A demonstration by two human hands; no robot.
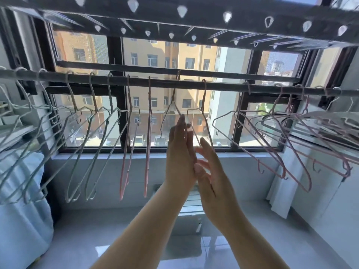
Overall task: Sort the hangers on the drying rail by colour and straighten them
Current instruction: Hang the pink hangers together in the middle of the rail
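- Small tiled room, pale floor (97,230) lowest in frame, seen from a head camera tilted upward.
- Two bare forearms rise from the bottom edge, close together.
- Left hand (180,152) is raised with its fingers straight and together; the fingertips touch the lower wire of the middle hanger (167,115). Nothing is curled round the wire.
- Right hand (210,177) is just beside it, thumb against the edge of the left hand, fingers loose and slightly spread, gripping nothing that can be seen.
- Another wire hanger (203,101) hangs just right of the middle one, its lower arm passing behind the right fingers.
- Drying rail (223,87) crosses the frame at head height with all the hangers hooked along it.
- Pale greyish hangers (93,101) are bunched on the left part of the rail, tilted and overlapping.
- Two pink hangers (147,152) hang edge-on between that bunch and the hands.
- More pink hangers (283,174) sit on the right part, splayed at angles, with whitish hangers (330,117) crowded at the far right.
- Light blue cloth (23,191) hangs at the left edge; white fabric (279,191) hangs at the right.
- Dark overhead rack (204,6) with teardrop holes runs along the top.
- Dark-framed window (116,113) sits behind the rail; yellow apartment blocks (155,55) and parked cars (139,139) are outside.
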